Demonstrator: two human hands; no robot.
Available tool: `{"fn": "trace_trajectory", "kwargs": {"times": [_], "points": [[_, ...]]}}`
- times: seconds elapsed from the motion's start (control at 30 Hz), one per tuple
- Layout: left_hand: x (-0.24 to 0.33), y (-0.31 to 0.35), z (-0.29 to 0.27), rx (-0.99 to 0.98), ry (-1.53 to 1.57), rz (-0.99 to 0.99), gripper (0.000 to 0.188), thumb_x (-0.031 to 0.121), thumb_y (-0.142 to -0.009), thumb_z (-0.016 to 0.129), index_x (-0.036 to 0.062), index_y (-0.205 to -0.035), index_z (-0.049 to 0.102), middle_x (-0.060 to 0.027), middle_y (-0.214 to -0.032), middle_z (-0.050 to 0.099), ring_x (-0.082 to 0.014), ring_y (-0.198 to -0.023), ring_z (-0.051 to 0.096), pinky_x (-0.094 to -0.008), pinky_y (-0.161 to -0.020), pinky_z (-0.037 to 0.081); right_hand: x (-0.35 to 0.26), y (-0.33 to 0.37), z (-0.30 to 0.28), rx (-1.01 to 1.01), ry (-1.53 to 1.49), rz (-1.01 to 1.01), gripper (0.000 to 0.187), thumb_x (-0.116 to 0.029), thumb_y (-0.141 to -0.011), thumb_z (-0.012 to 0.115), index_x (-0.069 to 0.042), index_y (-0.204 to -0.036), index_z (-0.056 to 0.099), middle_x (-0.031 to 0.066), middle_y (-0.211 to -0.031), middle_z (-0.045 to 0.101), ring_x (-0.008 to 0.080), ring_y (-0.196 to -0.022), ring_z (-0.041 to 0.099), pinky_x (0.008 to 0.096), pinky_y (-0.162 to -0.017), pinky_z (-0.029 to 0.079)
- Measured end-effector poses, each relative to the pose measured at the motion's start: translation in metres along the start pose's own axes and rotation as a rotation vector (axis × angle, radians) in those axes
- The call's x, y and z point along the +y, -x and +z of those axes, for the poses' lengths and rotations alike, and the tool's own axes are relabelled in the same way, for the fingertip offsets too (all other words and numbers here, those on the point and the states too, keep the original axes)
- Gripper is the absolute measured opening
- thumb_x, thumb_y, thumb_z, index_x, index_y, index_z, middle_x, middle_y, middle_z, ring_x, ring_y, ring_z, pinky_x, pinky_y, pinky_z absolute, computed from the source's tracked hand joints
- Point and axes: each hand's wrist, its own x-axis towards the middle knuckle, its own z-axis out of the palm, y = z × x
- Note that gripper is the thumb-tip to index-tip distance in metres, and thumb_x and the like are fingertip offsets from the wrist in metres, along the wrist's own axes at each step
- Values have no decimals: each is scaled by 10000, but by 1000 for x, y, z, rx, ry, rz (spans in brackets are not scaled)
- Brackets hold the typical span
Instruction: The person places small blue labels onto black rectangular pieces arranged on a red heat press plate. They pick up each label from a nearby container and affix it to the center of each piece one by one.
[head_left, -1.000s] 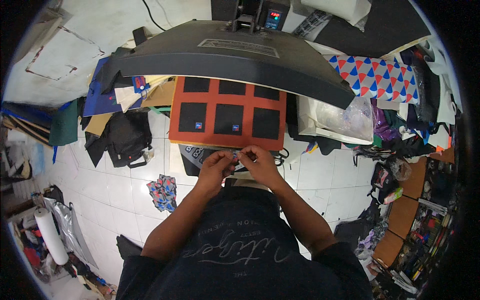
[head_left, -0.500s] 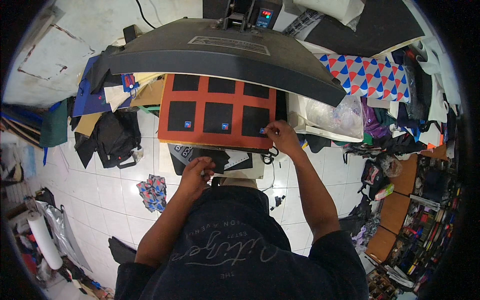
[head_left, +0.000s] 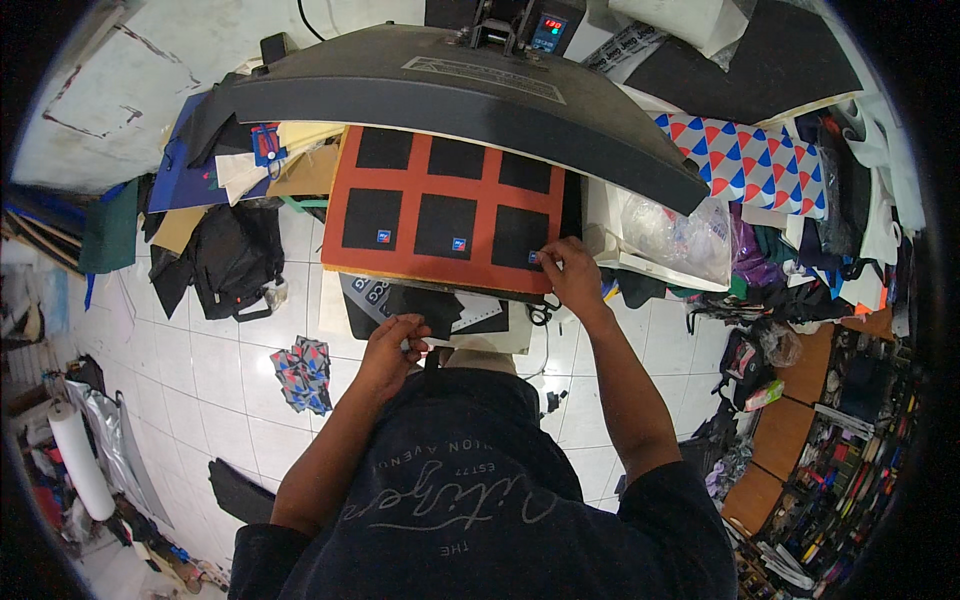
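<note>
1. Right hand (head_left: 572, 278) presses fingertips on a small blue label (head_left: 535, 257), sitting on the bottom-right black patch (head_left: 520, 238) of the orange pad (head_left: 430, 205).
2. Left hand (head_left: 385, 352), grip pinched on a dark fabric piece (head_left: 425, 310) below the pad.

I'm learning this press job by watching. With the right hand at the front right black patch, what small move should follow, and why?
Probably press the small label flat with the right hand: its fingertips rest on it at the front right patch, and the two neighbouring patches already carry labels.

Orange press bed (head_left: 425, 195) — six black fabric squares (head_left: 445, 225) lie on it.
</note>
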Motion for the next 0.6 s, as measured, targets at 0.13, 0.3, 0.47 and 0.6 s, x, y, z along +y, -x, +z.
{"fn": "trace_trajectory", "kwargs": {"times": [0.13, 0.3, 0.47, 0.6], "points": [[-1, -1, 0, -7, -22, -8, 175, 176, -906, 532, 59, -1035, 552, -51, -905, 602, -126, -711, 535, -268, -673, 409, -8, 0, -1, -1, 1, 54, 148, -203, -815, 671, -61, -846, 640, 120, -859, 599, 288, -826, 602, 400, -710, 490], [-2, -2, 0, -28, -37, -15, 192, 189, -902, 536, 57, -1042, 548, -54, -902, 599, -128, -722, 534, -273, -681, 411, 5, 4, 8, 71, 47, -31, 143, -199, -817, 667, -61, -845, 641, 120, -853, 599, 296, -845, 600, 407, -720, 490], [-1, -3, 3, -8, -60, -16, 196, 191, -903, 538, 57, -1046, 551, -56, -905, 600, -131, -724, 531, -280, -689, 409, 1, 3, 5, 55, 25, -22, 146, -197, -817, 669, -57, -845, 638, 126, -852, 610, 307, -845, 607, 411, -736, 494], [-1, -4, 1, -39, -30, -12, 202, 190, -904, 540, 50, -1050, 554, -58, -903, 601, -130, -724, 532, -282, -681, 406, -4, 2, 2, 22, 49, -7, 154, -198, -816, 671, -54, -853, 633, 129, -862, 615, 311, -839, 614, 416, -732, 499]]}}
